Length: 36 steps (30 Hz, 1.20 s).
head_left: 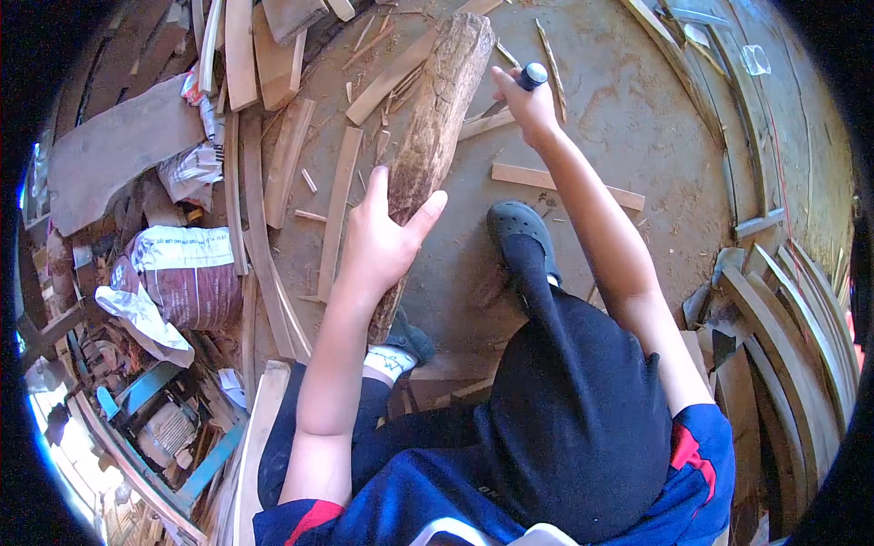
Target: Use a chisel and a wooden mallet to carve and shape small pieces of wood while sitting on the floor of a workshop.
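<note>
My left hand grips a long, weathered piece of rough wood, fingers along one side and thumb across it. The wood slants from between my legs up toward the top middle of the view. To its right, my right hand is closed on a black-handled tool with a metal cap. A narrow blade seems to point left from that hand, partly hidden by my fingers. Below that hand, a short pale batten lies on the floor, near my shoe.
Loose planks and splinters lie on the dusty floor. Scrap boards, a purple sack and a motor in a blue frame fill the left. Curved boards are stacked at the lower right.
</note>
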Tool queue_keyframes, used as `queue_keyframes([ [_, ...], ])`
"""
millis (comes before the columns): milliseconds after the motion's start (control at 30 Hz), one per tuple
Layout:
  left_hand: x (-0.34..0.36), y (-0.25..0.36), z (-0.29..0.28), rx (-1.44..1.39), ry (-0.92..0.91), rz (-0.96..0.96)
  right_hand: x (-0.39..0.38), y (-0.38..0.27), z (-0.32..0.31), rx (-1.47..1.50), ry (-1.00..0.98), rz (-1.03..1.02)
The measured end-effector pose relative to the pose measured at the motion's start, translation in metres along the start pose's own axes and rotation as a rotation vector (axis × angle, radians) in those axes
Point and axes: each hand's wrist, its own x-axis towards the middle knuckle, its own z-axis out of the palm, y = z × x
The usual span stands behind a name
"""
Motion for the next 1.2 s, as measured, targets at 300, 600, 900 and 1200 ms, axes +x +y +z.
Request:
queue_keyframes([
  [300,0.000,0.005,-0.006,0.180,0.099,0.251,-0.004,-0.009,0.002,-0.101,-0.012,0.024],
  [600,-0.006,0.012,-0.006,-0.021,-0.020,-0.008,-0.003,-0.009,0.000,-0.103,-0.007,-0.010],
  [900,-0.007,0.008,-0.007,-0.012,-0.015,-0.018,0.002,-0.004,-0.002,-0.113,-0.004,0.001],
  [1200,-0.006,0.015,-0.014,0.227,0.028,0.129,0.005,0.006,0.008,-0.157,-0.029,-0.155],
])
